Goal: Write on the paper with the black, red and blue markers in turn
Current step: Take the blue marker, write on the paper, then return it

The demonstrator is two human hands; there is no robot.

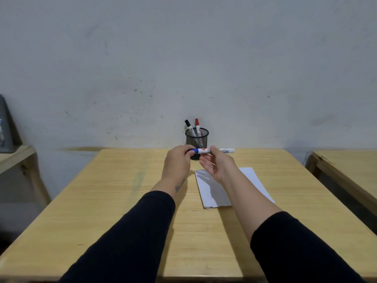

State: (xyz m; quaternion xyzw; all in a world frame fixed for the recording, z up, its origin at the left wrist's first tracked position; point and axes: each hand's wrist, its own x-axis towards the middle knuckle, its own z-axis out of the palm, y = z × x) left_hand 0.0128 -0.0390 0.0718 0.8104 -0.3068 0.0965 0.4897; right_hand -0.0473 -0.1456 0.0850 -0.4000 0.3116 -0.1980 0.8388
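I hold the blue marker [204, 150] level in the air in front of the black mesh pen cup [197, 139]. My left hand [177, 162] pinches its blue cap end. My right hand [219, 164] grips the white barrel with thumb and fingers. The black marker [189, 126] and the red marker [197, 125] stand in the cup, caps up. The white paper [212, 190] lies on the wooden table [122, 201] beneath my right forearm, partly hidden by it. A small mark sits at the sheet's far left corner.
The pen cup stands at the table's far edge against the grey wall. A second wooden table [346, 172] is to the right across a gap. A low shelf with a dark object [6, 127] is at the left.
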